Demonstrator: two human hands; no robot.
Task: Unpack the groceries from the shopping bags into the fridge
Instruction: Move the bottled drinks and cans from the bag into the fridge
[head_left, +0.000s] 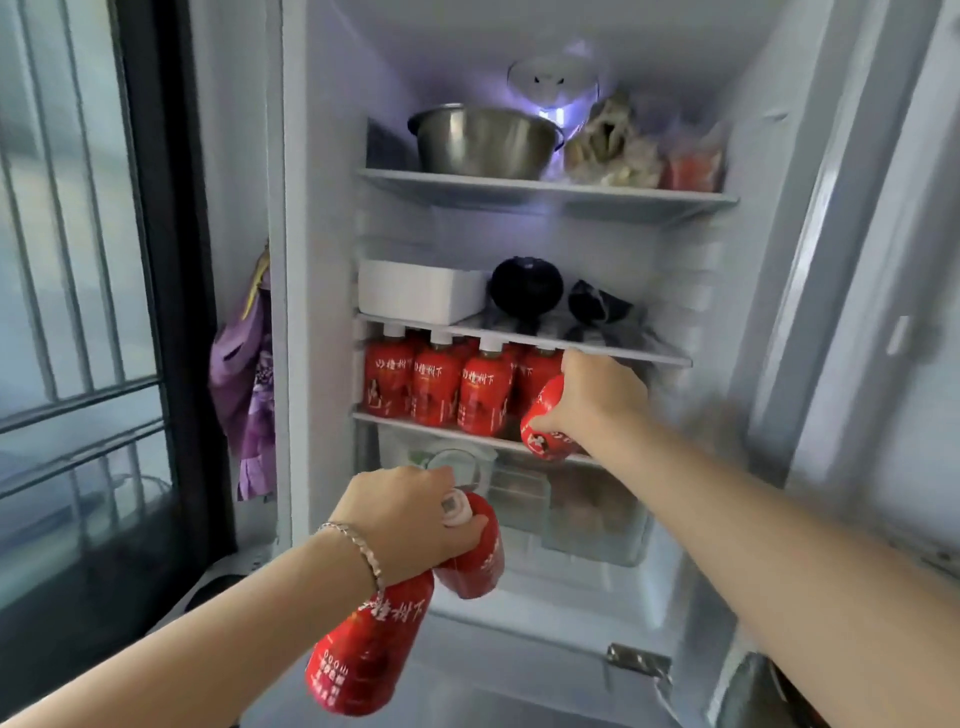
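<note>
My right grip (597, 395) wraps a bottle (543, 421) at the mid-frame shelf (415, 420). My left grip (410, 514) pinches two bottles (363, 660) by their necks, lower centre. I judge them full, heavy and slick.

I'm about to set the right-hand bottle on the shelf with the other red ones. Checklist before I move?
1. Right hand grips the tilted bottle: ok.
2. That bottle upright: not ok, it leans, base at the bottle shelf rim.
3. Free slot right of the bottle row: cannot tell, the hand hides it.
4. Left hand holds two spare bottles: ok.
5. Fridge open: ok.
</note>
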